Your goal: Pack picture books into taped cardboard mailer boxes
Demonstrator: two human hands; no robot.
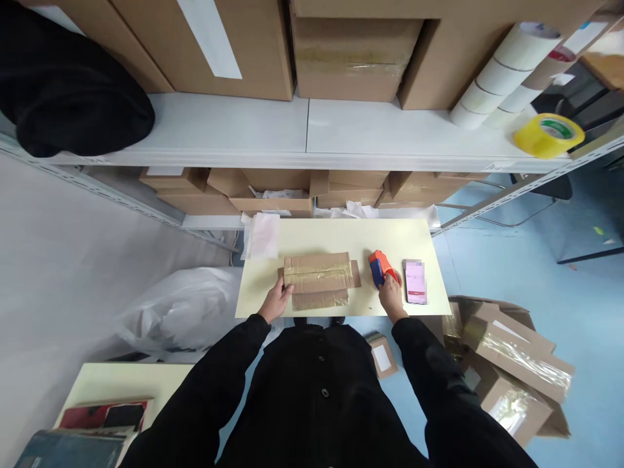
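On the pale work table [263, 305] lies a cardboard box [319, 272] with its flaps spread and clear tape along it. My left hand [275, 301] grips the box's left end, the thumb on top and the fingers partly hidden beneath. To the right, my right hand [391, 298] is closed around the handle of an orange and blue tape dispenser [381, 265], which rests on or just over the table. A phone [415, 282] with a lit screen lies right of that hand.
White papers [263, 236] lie at the table's back left corner. Behind stands a shelf [234, 130] with cartons, white rolls [502, 75] and a yellow tape roll [549, 135]. Taped boxes [521, 357] are piled on the floor at right; a white plastic bag [180, 309] is at left.
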